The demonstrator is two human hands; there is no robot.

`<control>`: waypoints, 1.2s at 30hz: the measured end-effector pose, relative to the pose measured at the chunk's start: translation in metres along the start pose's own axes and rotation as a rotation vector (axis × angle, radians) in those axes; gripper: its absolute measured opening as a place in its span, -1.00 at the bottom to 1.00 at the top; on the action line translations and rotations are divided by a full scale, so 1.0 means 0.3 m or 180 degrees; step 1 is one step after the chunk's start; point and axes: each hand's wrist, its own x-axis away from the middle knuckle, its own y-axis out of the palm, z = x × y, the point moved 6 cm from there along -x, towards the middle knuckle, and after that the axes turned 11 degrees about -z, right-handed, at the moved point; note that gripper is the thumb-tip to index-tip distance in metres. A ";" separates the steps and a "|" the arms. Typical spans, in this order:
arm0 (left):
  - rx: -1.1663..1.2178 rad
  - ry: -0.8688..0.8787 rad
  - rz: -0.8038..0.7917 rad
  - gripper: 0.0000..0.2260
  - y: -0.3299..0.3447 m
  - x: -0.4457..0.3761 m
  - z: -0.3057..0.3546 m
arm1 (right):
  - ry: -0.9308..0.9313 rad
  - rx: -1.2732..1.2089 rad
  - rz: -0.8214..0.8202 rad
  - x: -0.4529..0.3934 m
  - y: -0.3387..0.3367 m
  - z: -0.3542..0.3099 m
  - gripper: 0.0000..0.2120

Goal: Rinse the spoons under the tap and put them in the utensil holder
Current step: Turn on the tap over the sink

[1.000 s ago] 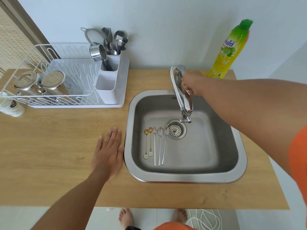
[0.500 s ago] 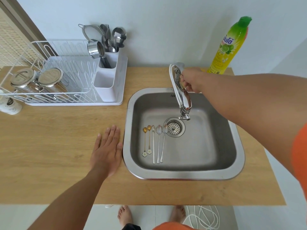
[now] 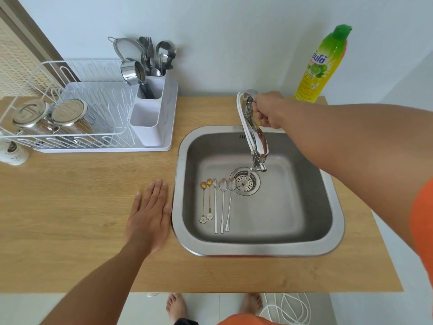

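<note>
Her right hand (image 3: 267, 111) gripped the tap (image 3: 254, 134); the left hand (image 3: 150, 214) lay flat. Just beyond its fingertips, thin spoons (image 3: 219, 202) looked light, slippery; best pinched mid-handle.

white jar (image 3: 13, 153) cut by left edge, tap (image 3: 254, 132) base hidden

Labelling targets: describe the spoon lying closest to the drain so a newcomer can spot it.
Look into the steel sink set in the wooden counter. Five spoons lie side by side left of the round drain strainer. The target is the rightmost spoon: plain silver, long-handled, its bowl touching the drain rim, unlike the two short gold spoons with flower ends.
</note>
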 end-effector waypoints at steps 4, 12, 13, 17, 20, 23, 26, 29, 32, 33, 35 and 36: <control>-0.0023 0.0000 -0.0009 -0.44 -0.001 0.000 0.001 | -0.0027 -0.0021 0.0004 0.002 0.002 0.004 -0.85; -0.0025 0.0000 -0.0022 -0.45 0.003 0.000 -0.001 | -0.0018 -0.0146 0.0380 -0.052 -0.019 0.199 -0.64; -0.0021 -0.0005 -0.0028 -0.45 0.004 0.001 0.000 | 0.0060 -0.0164 0.0379 -0.059 -0.016 0.249 -0.68; -0.0045 -0.0009 -0.0044 -0.45 0.003 -0.003 -0.002 | 0.0306 0.0123 0.0101 -0.066 0.017 0.442 -0.75; -0.0055 -0.0002 -0.0033 -0.45 0.001 -0.003 -0.001 | 0.0413 0.0309 0.0007 -0.044 0.060 0.553 -0.78; -0.0024 0.0001 -0.0004 -0.45 -0.003 -0.003 0.001 | 0.0630 0.0401 0.0031 -0.022 0.100 0.664 -0.80; -0.0023 -0.0004 -0.0009 -0.45 -0.003 -0.004 -0.002 | 0.0889 0.0465 -0.0039 0.003 0.135 0.764 -0.80; 0.0066 0.0025 -0.0023 -0.44 -0.008 -0.005 0.001 | 0.1003 0.0504 -0.0123 0.026 0.159 0.833 -0.82; 0.0238 0.0089 -0.0018 -0.42 -0.023 0.001 0.012 | 0.1038 0.0510 -0.0176 0.044 0.181 0.879 -0.82; 0.0319 0.0099 0.0010 -0.41 -0.031 0.004 0.017 | 0.1048 0.0514 -0.0194 0.048 0.184 0.892 -0.83; 0.0493 0.0028 0.0152 -0.43 -0.059 0.000 0.031 | 0.1061 0.0543 -0.0235 0.052 0.184 0.916 -0.80; 0.0621 -0.0073 0.0257 -0.45 -0.080 -0.011 0.039 | 0.1064 0.0557 -0.0259 0.055 0.182 0.927 -0.78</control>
